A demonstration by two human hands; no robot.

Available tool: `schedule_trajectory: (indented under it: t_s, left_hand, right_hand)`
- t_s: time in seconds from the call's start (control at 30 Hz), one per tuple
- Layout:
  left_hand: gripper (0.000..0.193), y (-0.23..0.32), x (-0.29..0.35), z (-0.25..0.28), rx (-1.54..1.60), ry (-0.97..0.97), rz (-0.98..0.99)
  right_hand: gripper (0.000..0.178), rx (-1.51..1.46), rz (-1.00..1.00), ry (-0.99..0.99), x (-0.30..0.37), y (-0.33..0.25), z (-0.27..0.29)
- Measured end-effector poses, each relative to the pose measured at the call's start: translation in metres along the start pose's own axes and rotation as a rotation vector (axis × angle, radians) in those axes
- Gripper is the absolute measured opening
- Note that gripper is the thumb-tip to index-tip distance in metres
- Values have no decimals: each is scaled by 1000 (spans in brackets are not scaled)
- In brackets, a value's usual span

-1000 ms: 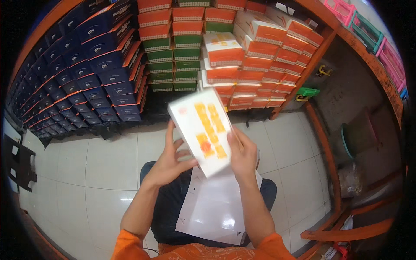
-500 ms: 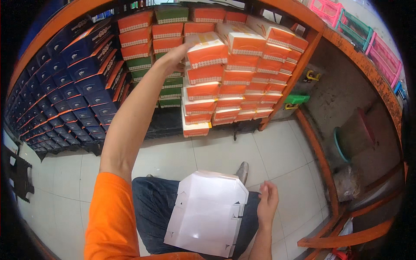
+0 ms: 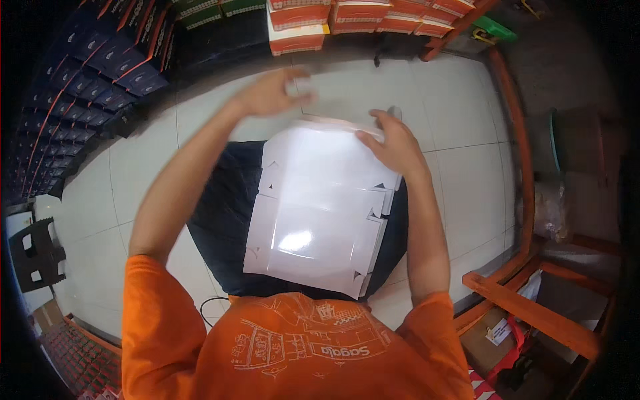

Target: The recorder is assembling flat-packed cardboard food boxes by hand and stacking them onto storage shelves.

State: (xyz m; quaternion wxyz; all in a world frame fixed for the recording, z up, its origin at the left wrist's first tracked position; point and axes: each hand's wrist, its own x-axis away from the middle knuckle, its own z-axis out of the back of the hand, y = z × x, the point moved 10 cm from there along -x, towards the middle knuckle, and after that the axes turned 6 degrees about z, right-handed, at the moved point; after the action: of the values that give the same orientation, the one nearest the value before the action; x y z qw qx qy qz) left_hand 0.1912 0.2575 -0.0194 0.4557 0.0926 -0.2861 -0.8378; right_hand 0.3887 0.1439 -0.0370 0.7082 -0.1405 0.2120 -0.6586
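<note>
A flat white die-cut carton blank (image 3: 320, 193), glossy and creased with notched side flaps, rests across my lap. More layered edges show under its right side. My left hand (image 3: 270, 93), slightly blurred, hangs in the air beyond the far left edge of the blank, its thumb and fingers apart with nothing between them. At the far right corner my right hand (image 3: 398, 147) has its thumb and fingers spread. Its fingertips are over or right beside that corner; whether they touch the card I cannot tell.
Orange boxes (image 3: 300, 43) are stacked ahead, with dark blue boxes (image 3: 87, 87) piled at the left. An orange metal frame (image 3: 527, 307) stands at the right. A black plastic stool (image 3: 37, 253) sits at the left on the tiled floor (image 3: 460, 120).
My left hand has come back from the top of the orange box stack toward the carton blank. My right hand has moved to the blank's far right corner. The view has tilted downward.
</note>
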Motion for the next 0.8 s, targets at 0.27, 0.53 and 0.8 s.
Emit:
schedule_trajectory:
  t_s: [0.27, 0.53, 0.8]
  left_hand:
    - [24, -12, -2, -85, 239, -316, -5]
    - [23, -16, 35, -68, 276, -440, -154]
    - [27, -57, 42, -64, 396, -236, -90]
  right_hand:
    - [33, -110, 67, -584, -26, 11, -88]
    - [24, -423, 185, -502, -22, -31, -95]
    - [25, -110, 281, -600, -49, -68, -146]
